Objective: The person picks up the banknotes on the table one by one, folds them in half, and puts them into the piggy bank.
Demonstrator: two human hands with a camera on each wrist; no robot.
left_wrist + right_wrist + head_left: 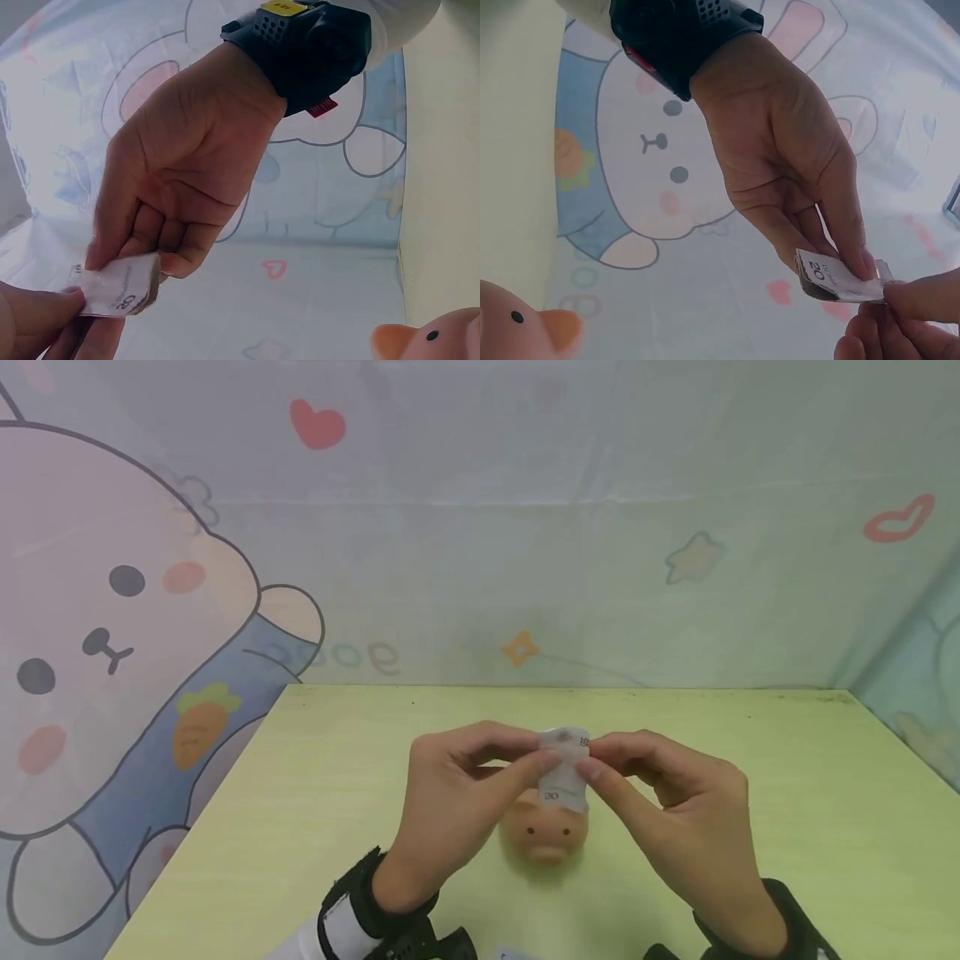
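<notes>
The left hand [450, 793] and right hand [675, 810] pinch a folded banknote [564, 768] with their fingers, just above the piggy bank [545, 833].

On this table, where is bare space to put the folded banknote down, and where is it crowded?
The yellow-green table is bare to the right of the right hand, to the left of the left hand, and behind both up to the wall cloth. The middle is crowded: both hands pinch the banknote just above the piggy bank.
</notes>
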